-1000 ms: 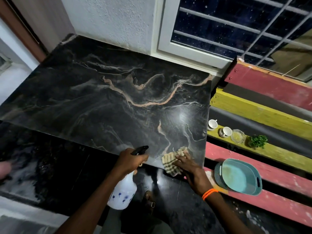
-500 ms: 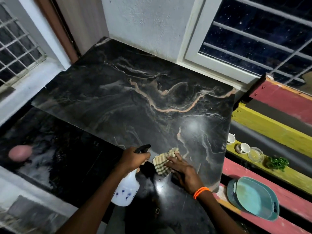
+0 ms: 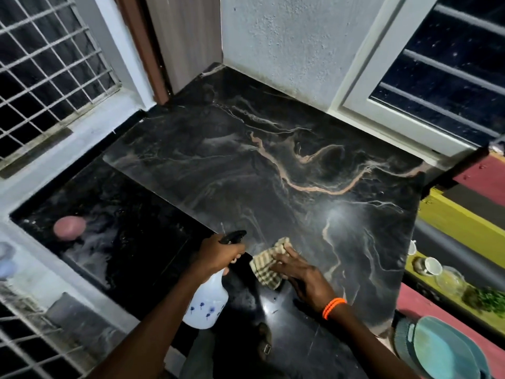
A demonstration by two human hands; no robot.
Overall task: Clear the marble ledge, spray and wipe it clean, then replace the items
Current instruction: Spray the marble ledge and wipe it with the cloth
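The black marble ledge [image 3: 273, 170], veined in white and pink, fills the middle of the view. My left hand [image 3: 218, 253] grips the black trigger head of a white spray bottle [image 3: 206, 302] with blue flower prints, held over the ledge's near edge. Just to its right, my right hand [image 3: 297, 272], with an orange band at the wrist, presses a checked beige cloth [image 3: 266, 265] flat against the marble at the near edge.
Painted steps run along the right: a yellow one carries white cups [image 3: 433, 265], a glass bowl [image 3: 449, 279] and a green sprig [image 3: 486, 298]; teal trays [image 3: 442, 351] sit on a red one. A pink object [image 3: 69, 227] lies on the dark lower slab at left. Barred windows stand left and right.
The view has swung left, so the left window and the pink object have come into sight. My right hand has slid the cloth leftward along the near edge. The bottle stays in my left hand.
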